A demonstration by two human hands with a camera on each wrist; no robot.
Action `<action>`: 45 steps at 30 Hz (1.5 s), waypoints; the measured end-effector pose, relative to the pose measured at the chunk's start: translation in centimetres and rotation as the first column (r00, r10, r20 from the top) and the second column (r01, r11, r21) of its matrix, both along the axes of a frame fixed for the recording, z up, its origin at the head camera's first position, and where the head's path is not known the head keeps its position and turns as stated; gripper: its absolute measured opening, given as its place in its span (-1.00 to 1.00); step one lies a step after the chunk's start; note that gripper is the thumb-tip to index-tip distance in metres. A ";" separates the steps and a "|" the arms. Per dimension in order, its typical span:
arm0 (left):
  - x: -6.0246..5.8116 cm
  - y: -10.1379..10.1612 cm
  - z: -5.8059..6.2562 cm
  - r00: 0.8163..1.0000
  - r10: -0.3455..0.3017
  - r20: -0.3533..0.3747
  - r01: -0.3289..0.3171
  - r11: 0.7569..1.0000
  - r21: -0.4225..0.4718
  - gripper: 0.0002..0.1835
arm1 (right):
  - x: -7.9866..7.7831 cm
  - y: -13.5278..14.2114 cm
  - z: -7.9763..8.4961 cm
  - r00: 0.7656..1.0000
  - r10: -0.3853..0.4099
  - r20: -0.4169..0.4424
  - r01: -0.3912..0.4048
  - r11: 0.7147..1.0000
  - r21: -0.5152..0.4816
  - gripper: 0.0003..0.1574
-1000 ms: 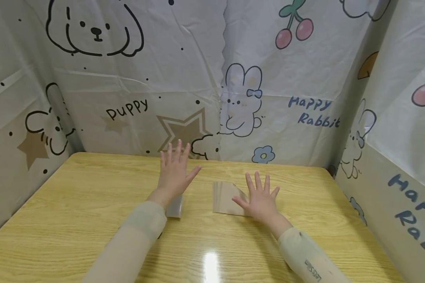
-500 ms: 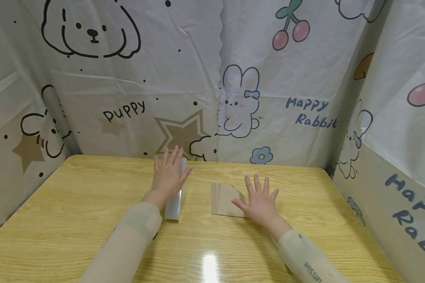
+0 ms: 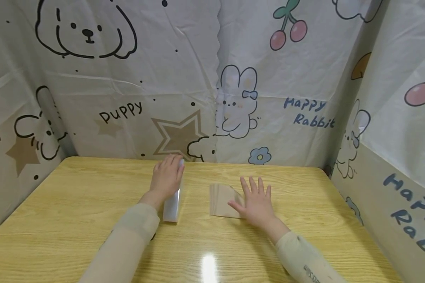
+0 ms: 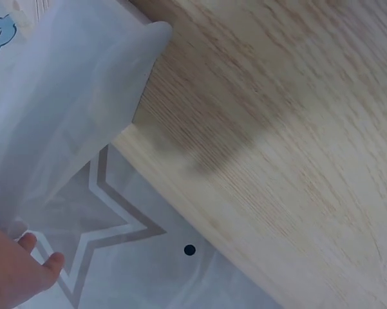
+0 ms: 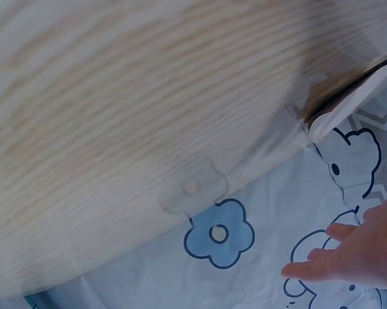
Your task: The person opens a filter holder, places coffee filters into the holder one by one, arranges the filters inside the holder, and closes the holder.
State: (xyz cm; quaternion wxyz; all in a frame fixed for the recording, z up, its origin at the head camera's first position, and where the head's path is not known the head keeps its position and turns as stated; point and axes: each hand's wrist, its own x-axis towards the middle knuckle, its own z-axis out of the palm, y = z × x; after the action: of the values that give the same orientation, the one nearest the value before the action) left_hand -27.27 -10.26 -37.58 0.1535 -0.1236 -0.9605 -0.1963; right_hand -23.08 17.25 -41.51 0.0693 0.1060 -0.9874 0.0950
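Note:
My left hand [image 3: 165,179] is over the far part of a long, narrow, translucent whitish plastic item [image 3: 171,208], with the fingers bent downward. In the left wrist view this plastic [image 4: 71,84] looks like a soft sheet with a curled corner, and a few fingertips show past its lower end without plainly gripping it. A fanned stack of brown kraft-paper pieces [image 3: 223,200] lies right of centre. My right hand [image 3: 258,206], fingers spread, is above the stack's right side; whether it touches is hidden. The right wrist view shows the paper's lifted edge [image 5: 354,96].
The wood-grain table [image 3: 92,204] has a printed cloth screen [image 3: 184,78] along its back and sides. Something small and dark [image 3: 153,236] peeks out beside the left sleeve, mostly hidden.
My left hand has come down and slightly nearer, its fingers bending from straight and spread, uncovering more of the plastic. The right hand stays spread over the paper, with little shift.

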 end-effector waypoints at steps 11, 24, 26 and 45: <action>0.0 0.3 0.4 1.000 -0.018 0.015 0.018 1.000 0.010 -0.59 | 0.2 -0.3 0.3 1.000 0.004 -0.008 -0.004 1.000 -0.002 0.09; 0.6 0.0 0.6 0.999 -0.036 0.028 0.035 0.999 0.033 -0.60 | 1.2 -2.0 1.3 0.998 0.049 -0.045 -0.050 0.999 -0.020 0.05; 0.7 0.0 0.7 0.999 -0.036 0.036 0.035 0.999 0.042 -0.59 | 1.3 -2.2 1.3 0.996 0.064 -0.058 -0.065 0.998 -0.026 0.03; 2.4 0.4 1.7 0.992 -0.085 0.099 0.091 0.994 -0.063 -0.67 | 2.3 -4.0 2.6 0.974 0.188 -0.123 -0.194 0.980 -0.034 0.08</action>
State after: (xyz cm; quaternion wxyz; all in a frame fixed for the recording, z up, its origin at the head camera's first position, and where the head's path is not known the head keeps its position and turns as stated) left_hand -24.86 -9.89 -35.86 0.0942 -0.1613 -0.9665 -0.1762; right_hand -20.81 13.24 -38.88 0.1213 0.2042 -0.9643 0.1173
